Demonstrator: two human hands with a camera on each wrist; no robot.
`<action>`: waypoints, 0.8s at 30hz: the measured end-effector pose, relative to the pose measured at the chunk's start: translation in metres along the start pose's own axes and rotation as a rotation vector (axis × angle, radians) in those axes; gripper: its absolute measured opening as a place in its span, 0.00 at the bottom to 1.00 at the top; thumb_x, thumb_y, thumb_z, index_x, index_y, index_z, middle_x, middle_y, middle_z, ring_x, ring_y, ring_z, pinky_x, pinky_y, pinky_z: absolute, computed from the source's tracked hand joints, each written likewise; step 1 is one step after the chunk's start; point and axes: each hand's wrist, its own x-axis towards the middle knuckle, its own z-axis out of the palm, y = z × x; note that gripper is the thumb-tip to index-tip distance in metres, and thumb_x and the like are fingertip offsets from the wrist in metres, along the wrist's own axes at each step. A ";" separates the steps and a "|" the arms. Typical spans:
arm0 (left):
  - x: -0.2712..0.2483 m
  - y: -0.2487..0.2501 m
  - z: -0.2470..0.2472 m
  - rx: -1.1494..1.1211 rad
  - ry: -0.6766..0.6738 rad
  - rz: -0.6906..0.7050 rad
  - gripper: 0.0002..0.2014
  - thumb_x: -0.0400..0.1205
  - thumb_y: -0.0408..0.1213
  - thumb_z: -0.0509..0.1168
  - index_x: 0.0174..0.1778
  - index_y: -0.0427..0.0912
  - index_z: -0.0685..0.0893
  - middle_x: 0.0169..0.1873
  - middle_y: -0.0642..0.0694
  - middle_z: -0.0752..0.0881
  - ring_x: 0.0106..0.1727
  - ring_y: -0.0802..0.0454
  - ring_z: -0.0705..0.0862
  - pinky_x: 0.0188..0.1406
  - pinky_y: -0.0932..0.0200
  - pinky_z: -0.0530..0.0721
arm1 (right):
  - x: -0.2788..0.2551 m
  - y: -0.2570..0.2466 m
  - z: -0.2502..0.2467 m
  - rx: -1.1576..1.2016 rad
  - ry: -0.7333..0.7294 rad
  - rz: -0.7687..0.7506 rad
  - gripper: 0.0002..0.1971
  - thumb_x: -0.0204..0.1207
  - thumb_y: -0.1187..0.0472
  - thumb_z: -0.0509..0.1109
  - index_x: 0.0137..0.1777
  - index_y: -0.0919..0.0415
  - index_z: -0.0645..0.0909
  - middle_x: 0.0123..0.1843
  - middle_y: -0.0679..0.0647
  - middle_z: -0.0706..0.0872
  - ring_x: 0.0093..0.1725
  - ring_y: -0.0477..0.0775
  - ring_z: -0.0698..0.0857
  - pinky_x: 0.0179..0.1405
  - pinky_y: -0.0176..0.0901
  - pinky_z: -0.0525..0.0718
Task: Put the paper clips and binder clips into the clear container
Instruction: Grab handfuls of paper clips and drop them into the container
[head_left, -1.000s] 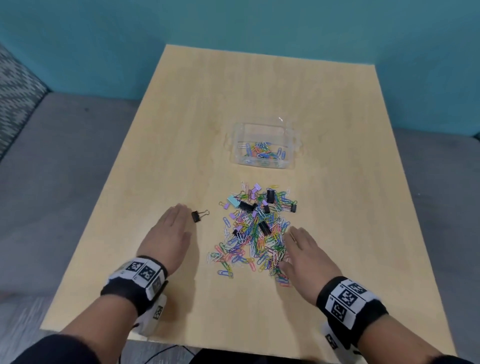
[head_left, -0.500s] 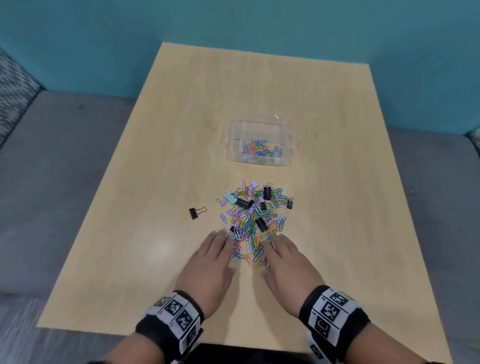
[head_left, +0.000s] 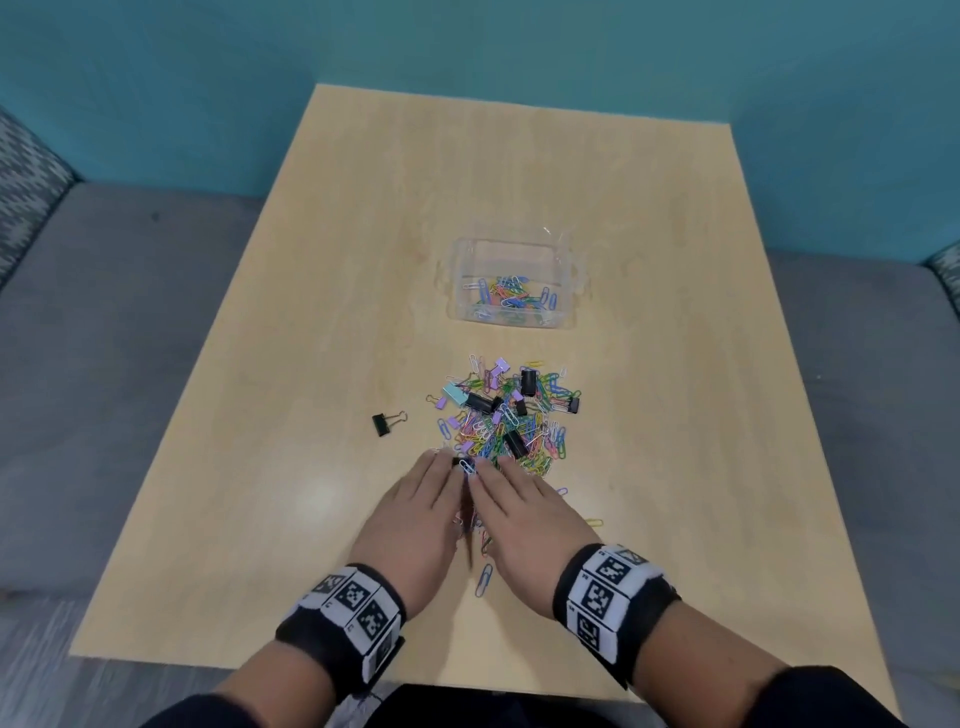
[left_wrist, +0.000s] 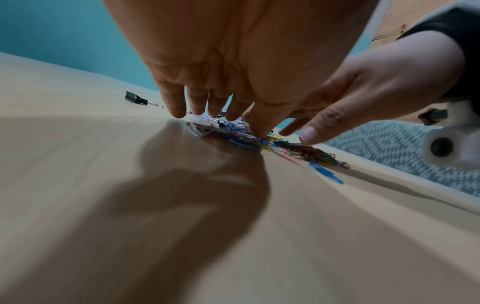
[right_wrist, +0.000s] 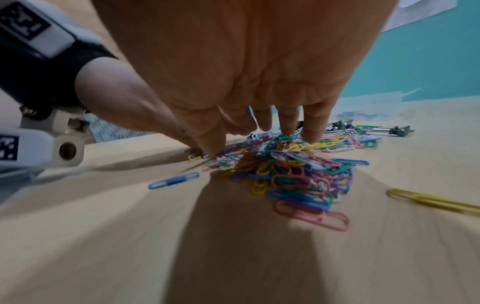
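A heap of coloured paper clips and several black and pastel binder clips (head_left: 511, 415) lies mid-table. Beyond it stands the clear container (head_left: 511, 283), with some paper clips in its bottom. My left hand (head_left: 415, 512) and right hand (head_left: 522, 512) lie side by side, palms down, over the near end of the heap. The fingers are nearly straight and their tips press on the clips. In the right wrist view the fingertips (right_wrist: 311, 135) rest on the clips (right_wrist: 293, 170), and the clips under the palms are hidden from the head view. One black binder clip (head_left: 387, 422) lies apart to the left.
The wooden table (head_left: 363, 260) stands against a teal wall, with grey seating on both sides. A loose blue paper clip (head_left: 484, 579) lies between my wrists. A yellow one (head_left: 592, 522) lies just right of my right hand.
Both hands have slid inward until they almost touch, gathering the near clips between them. The left hand came away from the lone black binder clip.
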 end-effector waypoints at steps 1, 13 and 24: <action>0.000 -0.004 0.000 0.010 -0.014 -0.004 0.29 0.81 0.47 0.46 0.76 0.35 0.68 0.78 0.37 0.67 0.80 0.40 0.63 0.73 0.44 0.70 | 0.000 0.000 0.001 -0.030 -0.043 0.000 0.38 0.75 0.52 0.66 0.81 0.66 0.57 0.84 0.63 0.58 0.81 0.69 0.59 0.73 0.64 0.70; 0.008 -0.009 -0.003 0.030 0.095 -0.031 0.23 0.79 0.45 0.64 0.70 0.43 0.75 0.73 0.36 0.73 0.75 0.35 0.70 0.68 0.42 0.76 | 0.004 -0.002 0.003 -0.022 -0.046 0.027 0.36 0.77 0.52 0.63 0.81 0.65 0.55 0.83 0.62 0.58 0.81 0.70 0.57 0.73 0.68 0.66; 0.010 -0.026 -0.013 -0.150 0.189 -0.058 0.21 0.73 0.34 0.52 0.60 0.45 0.82 0.56 0.47 0.84 0.52 0.38 0.79 0.46 0.46 0.85 | 0.004 -0.009 -0.005 -0.057 -0.054 -0.059 0.36 0.74 0.54 0.66 0.79 0.67 0.59 0.80 0.63 0.63 0.78 0.71 0.61 0.72 0.67 0.67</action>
